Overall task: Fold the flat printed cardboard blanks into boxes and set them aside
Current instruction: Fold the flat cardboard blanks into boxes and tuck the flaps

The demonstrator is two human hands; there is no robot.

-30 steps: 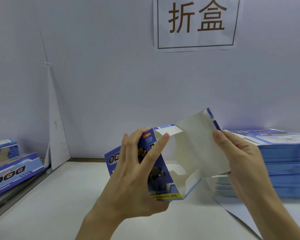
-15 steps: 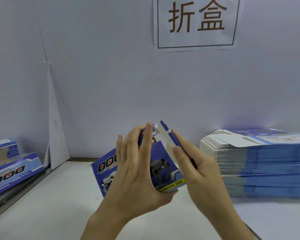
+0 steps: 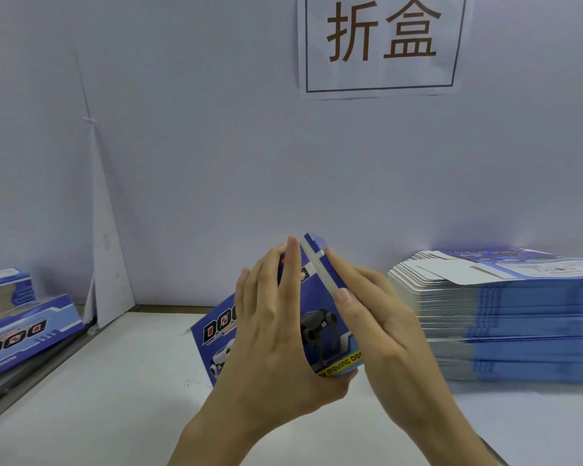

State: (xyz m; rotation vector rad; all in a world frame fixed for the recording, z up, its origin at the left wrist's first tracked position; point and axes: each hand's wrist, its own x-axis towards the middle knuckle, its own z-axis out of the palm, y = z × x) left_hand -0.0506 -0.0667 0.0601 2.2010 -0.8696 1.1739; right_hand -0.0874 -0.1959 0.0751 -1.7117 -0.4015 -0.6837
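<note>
Left hand point(image 3: 276, 334) fingers point(image 3: 292, 270) lie straight on the printed front of the box point(image 3: 317, 314), with the thumb hooked under its bottom edge, holding it tilted over the surface point(image 3: 115, 398). Right hand point(image 3: 381, 334) fingers point(image 3: 350, 284), straight and together, press its side panel. A stack of blanks point(image 3: 505, 317) stands just right of the hands, and folded boxes point(image 3: 24, 327) lie far left.

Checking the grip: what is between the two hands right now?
The blue box, in the head view: the left hand grips it, and the right hand presses flat against its side.
</note>
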